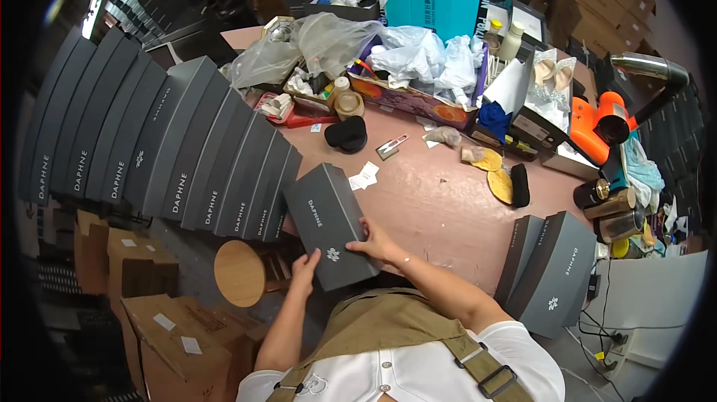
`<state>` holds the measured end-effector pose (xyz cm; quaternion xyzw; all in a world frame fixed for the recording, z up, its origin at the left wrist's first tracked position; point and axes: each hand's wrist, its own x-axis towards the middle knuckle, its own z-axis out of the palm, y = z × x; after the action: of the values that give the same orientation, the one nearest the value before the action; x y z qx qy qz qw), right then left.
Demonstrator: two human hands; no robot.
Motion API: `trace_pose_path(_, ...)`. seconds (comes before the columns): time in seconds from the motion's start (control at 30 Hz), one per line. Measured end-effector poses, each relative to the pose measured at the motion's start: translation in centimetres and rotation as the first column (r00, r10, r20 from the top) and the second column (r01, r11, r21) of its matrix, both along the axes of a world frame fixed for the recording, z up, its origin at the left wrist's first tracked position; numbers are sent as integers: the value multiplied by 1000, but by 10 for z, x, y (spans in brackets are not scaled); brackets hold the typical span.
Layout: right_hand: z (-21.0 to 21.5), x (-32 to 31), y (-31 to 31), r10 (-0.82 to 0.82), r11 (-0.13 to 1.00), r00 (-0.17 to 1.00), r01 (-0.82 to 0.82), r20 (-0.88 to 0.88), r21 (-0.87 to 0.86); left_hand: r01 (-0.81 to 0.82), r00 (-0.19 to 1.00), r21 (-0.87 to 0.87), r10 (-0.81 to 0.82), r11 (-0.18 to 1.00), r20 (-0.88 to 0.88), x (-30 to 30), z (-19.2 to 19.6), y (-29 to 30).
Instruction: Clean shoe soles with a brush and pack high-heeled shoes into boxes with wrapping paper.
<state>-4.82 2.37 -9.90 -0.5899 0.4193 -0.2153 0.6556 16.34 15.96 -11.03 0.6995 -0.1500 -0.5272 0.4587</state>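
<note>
A dark grey shoebox (323, 215) with pale print on its lid is tilted at the front edge of the table, between my two hands. My left hand (304, 273) is closed on its near left side, thumb up along the edge. On the right side, my right hand (375, 243) grips the box, with the thumb on the lid and the index finger along the edge. The lid is on, so the inside is hidden. Close by on the left stands a long row of matching grey shoeboxes (196, 155).
Two more grey shoeboxes (556, 271) stand at the right edge of the pink table (426, 208). An orange heat gun (597, 125) is at the far right. A patterned carton (418, 99) holds crumpled plastic. A round wooden stool (239, 273) and cardboard boxes (175, 338) are on the floor at left.
</note>
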Motion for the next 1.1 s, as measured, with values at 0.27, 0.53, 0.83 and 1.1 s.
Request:
trace_pose_path(0.27, 33, -211, 12, -245, 950, 970, 240, 1, 198, 522, 850, -74, -513, 849, 117, -102, -3, -78)
trace_pose_path(0.53, 2, -203, 55, -652, 682, 752, 635, -91, 363, 144, 989, 197, -145, 970, -7, -64, -59, -257)
trace_pose_path(0.83, 19, -173, 51, -722, 588, 663, 739, -199, 328, 538, 816, -289, -575, 792, -60, -103, -88, -317)
trace_pose_path(1.1, 28, -193, -5, -514, 660, 808, 586, -287, 470, 764, 603, 21, -702, 645, -379, -128, -1, -190)
